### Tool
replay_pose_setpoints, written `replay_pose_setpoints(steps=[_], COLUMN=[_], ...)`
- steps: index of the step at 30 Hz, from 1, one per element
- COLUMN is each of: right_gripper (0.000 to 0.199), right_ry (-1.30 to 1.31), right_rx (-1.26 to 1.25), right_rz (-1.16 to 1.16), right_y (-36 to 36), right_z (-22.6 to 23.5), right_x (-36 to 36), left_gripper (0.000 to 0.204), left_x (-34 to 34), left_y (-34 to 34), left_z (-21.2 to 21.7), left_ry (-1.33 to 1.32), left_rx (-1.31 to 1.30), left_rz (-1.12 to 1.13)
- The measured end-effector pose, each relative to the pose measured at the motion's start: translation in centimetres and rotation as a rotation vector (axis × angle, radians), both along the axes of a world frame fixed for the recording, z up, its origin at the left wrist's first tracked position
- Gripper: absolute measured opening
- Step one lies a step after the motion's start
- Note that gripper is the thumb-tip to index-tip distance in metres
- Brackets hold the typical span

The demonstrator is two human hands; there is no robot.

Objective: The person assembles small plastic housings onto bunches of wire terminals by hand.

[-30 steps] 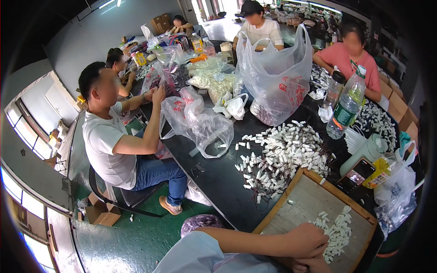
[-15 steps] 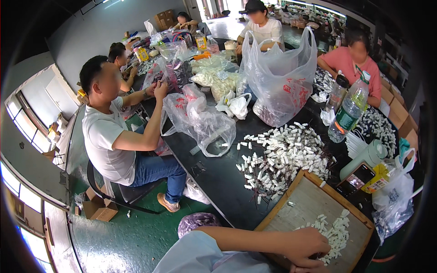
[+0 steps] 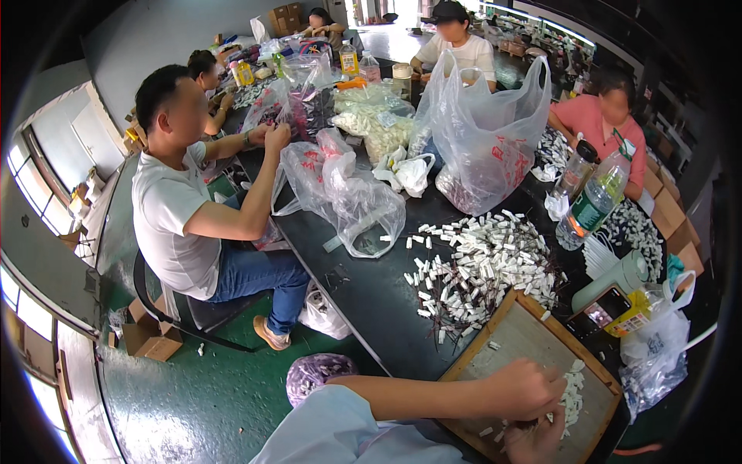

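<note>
Nearby, well to the left of the wearer's hands, a co-worker in a white shirt [image 3: 166, 224] sits on a dark chair [image 3: 166, 305] at the edge of a long dark table [image 3: 363, 301], both hands raised at a clear plastic bag. On the green floor below the table edge lie a purple bag [image 3: 313, 373] and a white bag [image 3: 323, 313].

Moving right, the wearer's left hand [image 3: 525, 389] comes in on a bare forearm under a pale blue sleeve [image 3: 340, 429]. It is curled into a loose fist, knuckles up, over a wooden-framed tray [image 3: 514, 336]. What it has hold of, if anything, cannot be told from this angle. Just below it, the right hand [image 3: 533, 437] shows only its fingertips at the bottom edge, bent upward and close to the left hand; how far open it is cannot be told.

Just right of both hands, inside the tray, lies a small heap of white pieces [image 3: 573, 394]. Beyond the tray's far corner, away from the hands, a much larger pile of white pieces [image 3: 483, 267] with thin dark wires is spread across the table. Further off stand big clear plastic bags [image 3: 487, 143].

To the right of the tray are a phone [image 3: 599, 312], a pale green flask [image 3: 614, 280], a green-labelled drink bottle [image 3: 595, 203] and a tied clear bag [image 3: 655, 359]. Other people sit across the table.
</note>
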State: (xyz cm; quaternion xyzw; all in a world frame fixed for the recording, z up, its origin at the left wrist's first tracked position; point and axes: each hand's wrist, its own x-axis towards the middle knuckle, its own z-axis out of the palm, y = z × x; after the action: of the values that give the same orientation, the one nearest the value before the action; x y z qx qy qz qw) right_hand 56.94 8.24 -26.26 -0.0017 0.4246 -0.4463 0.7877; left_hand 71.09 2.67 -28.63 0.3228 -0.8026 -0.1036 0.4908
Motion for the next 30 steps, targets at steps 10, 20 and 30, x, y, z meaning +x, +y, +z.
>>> replay_pose_setpoints(steps=[10,20,30], right_gripper=[0.060,0.044,0.012], right_ry=[0.656,0.000,0.199], right_rx=[-0.892,-0.207,-0.468], right_rz=[0.543,0.518,0.948], right_y=[-0.2,-1.7,-2.1], right_z=[-5.2,-1.3,-3.5], right_x=[-1.9,-1.2,-4.9], left_gripper=[0.019,0.015,0.015], left_x=[-0.8,1.7,-2.9], left_y=[0.1,-1.6,-1.6], left_z=[-0.9,0.8,1.4], left_ry=[-0.166,-0.009,-0.118], left_rx=[-0.142,0.014,0.115], left_rz=[-0.032,-0.086,-0.433])
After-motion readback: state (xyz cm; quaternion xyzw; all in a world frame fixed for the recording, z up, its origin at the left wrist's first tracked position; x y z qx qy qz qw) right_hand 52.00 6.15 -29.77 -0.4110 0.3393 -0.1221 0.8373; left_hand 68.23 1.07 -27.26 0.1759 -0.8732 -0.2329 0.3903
